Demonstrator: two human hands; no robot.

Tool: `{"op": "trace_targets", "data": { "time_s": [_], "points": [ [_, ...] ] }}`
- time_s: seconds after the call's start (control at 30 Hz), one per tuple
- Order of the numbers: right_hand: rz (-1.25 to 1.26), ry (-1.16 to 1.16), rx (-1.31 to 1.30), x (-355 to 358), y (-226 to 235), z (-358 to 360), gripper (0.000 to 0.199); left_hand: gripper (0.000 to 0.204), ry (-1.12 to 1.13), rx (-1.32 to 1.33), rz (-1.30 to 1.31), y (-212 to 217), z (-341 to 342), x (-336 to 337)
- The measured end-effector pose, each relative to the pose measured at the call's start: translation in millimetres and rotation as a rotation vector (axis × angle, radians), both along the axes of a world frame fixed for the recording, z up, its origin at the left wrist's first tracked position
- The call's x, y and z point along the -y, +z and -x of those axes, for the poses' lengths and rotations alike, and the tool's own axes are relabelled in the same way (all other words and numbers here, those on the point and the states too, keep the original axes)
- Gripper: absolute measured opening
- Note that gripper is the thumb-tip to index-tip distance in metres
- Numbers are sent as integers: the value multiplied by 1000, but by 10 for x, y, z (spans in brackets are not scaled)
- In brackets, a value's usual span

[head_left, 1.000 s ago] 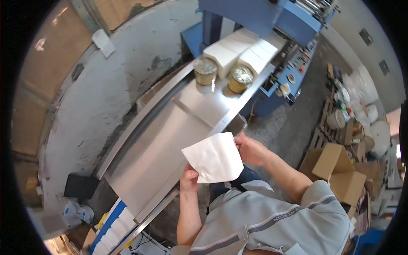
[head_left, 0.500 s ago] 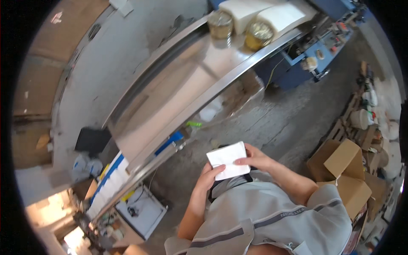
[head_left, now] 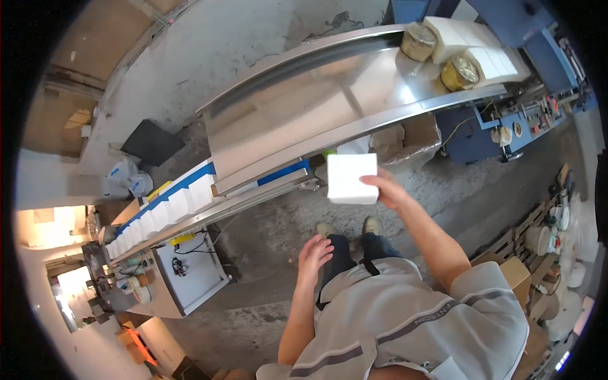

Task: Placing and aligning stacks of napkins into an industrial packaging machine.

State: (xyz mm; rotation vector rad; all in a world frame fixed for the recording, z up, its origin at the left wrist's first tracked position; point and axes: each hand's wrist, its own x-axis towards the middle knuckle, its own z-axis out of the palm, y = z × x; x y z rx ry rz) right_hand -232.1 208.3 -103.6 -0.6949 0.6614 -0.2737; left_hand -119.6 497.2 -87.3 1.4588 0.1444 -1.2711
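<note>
My right hand (head_left: 389, 190) grips a white square stack of folded paper (head_left: 347, 176) by its right side, thumb on top and fingers below. The stack hangs in front of the near edge of a steel work table (head_left: 278, 117). My left hand (head_left: 313, 254) is lower and to the left, in the air, fingers somewhat bent and apart, with nothing in it. On the left, a row of similar white stacks (head_left: 166, 214) stands along a blue-edged conveyor that adjoins the table.
Two rolls of tape (head_left: 460, 73) and long white paper stacks (head_left: 487, 62) sit at the table's right end, beside blue machinery (head_left: 550, 58). A plastic-lined box (head_left: 418, 136) lies under the table. A white-topped cart (head_left: 197, 278) stands lower left; a cardboard box (head_left: 514, 277) is at right.
My left hand has let go of the white stack and dropped back. The right hand has carried it forward, toward the table. My view has turned, showing more of the floor and my feet.
</note>
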Motion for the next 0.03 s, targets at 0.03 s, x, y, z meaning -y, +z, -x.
{"op": "trace_targets", "data": {
  "time_s": [0.03],
  "points": [
    [2,52,16,122,77,5,77,47,9,-18,19,-51,-41,-18]
  ]
}}
